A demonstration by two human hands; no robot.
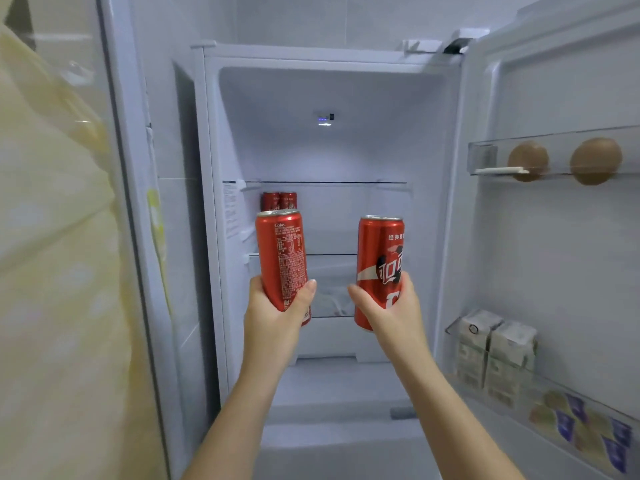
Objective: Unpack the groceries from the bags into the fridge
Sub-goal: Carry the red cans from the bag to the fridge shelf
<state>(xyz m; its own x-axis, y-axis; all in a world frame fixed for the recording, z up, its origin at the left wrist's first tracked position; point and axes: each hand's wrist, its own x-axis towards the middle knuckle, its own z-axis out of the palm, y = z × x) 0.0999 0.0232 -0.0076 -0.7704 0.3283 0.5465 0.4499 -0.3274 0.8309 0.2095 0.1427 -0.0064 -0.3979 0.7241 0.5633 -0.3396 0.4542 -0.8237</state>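
I stand in front of the open fridge [325, 98], looking into its white inside. My left hand [273, 306] grips a tall red cola can [281, 251] by its lower half and holds it upright. My right hand [391, 306] grips a second red cola can [379, 251], also upright. Both cans are raised in front of the middle glass shelf [325, 183]. Two more red cans [278, 200] stand at the back left below that shelf, partly hidden behind the left can.
The open fridge door [554, 254] is at the right. Its upper rack [554, 157] holds two brown eggs. A lower door shelf holds two milk cartons [495, 351] and several small purple-lidded cups [585, 427]. A yellowish curtain [52, 271] fills the left side.
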